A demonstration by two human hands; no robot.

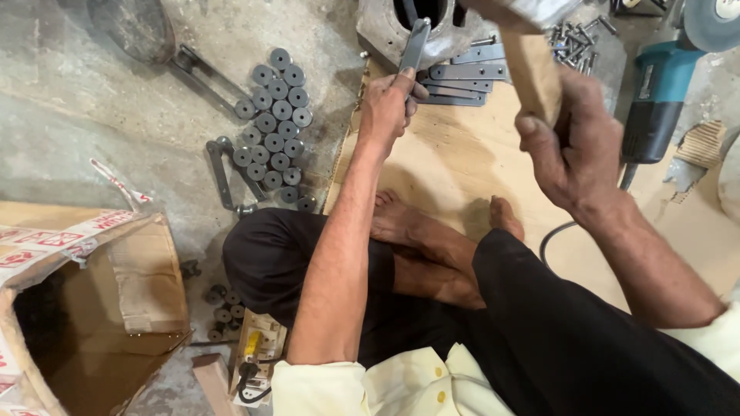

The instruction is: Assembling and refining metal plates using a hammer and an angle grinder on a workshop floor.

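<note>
My left hand [389,104] grips a flat grey metal bar [415,45] and holds it upright against a heavy grey metal block with a round hole [384,32]. My right hand [574,146] is closed around the wooden handle of a hammer [533,68]. The hammer's metal head [532,11] is raised at the top edge, above and right of the bar. More flat metal bars [466,75] lie stacked on the cardboard sheet [455,166] just beyond my left hand.
Several grey round rollers [274,123] lie in rows on the concrete floor at left, beside linked metal pieces [222,173]. An open cardboard box [85,308] stands bottom left. A teal angle grinder [659,92] and loose bolts [574,35] lie top right. My crossed legs and bare feet [428,239] fill the centre.
</note>
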